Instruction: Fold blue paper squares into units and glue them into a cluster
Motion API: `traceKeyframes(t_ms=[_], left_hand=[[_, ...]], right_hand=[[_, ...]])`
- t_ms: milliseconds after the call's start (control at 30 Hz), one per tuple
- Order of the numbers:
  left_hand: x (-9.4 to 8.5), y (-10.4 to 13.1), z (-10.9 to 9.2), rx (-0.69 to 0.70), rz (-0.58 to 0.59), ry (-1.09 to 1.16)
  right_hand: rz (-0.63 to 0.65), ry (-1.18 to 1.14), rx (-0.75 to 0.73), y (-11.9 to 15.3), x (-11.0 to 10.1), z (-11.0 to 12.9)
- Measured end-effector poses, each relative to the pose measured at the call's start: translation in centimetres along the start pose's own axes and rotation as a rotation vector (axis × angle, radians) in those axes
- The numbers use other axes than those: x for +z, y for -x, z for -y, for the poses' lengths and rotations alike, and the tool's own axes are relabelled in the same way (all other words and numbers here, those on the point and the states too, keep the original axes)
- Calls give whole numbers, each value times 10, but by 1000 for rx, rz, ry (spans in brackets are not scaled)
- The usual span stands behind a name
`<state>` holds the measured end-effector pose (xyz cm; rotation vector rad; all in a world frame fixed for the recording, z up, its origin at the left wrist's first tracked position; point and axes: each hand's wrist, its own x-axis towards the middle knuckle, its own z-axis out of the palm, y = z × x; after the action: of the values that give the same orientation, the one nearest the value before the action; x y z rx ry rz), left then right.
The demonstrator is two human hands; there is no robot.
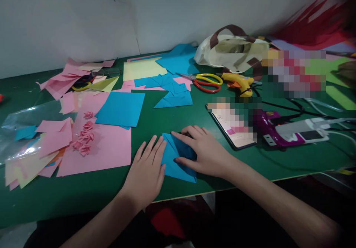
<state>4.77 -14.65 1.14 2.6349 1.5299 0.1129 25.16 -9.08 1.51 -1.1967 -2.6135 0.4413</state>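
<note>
A sheet of blue paper with folds in it lies near the table's front edge, between my hands. Flat on the table, my left hand has its fingers stretched out, the fingertips touching the paper's left edge. My right hand rests over the right side of the sheet, index finger and thumb apart on its surface; the other fingers are curled. Further back lie several folded blue pieces. Left of them is a stack of blue squares on pink paper, beside several small pink paper roses.
Scissors with red and yellow handles lie at the back, next to a yellow glue gun and a cream bag. A phone and a purple-and-white power strip with cables sit right. Paper scraps and clear plastic cover the left.
</note>
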Motion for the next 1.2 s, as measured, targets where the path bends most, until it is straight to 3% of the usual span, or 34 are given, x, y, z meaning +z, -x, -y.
traceKeyframes(t_ms=[233, 400, 633, 800, 1200], left_hand=[[-3, -5, 13, 35, 58, -69], [-1, -6, 12, 13, 37, -55], [2, -6, 10, 33, 31, -46], [1, -6, 9, 49, 48, -54], [-5, -10, 15, 94, 62, 52]], right_hand=[[-18, -271, 41, 1, -2, 1], [-7, -283, -5, 0, 7, -9], [-194, -21, -244, -1, 22, -15], [-251, 134, -357, -3, 21, -10], [-191, 99, -374, -5, 20, -9]])
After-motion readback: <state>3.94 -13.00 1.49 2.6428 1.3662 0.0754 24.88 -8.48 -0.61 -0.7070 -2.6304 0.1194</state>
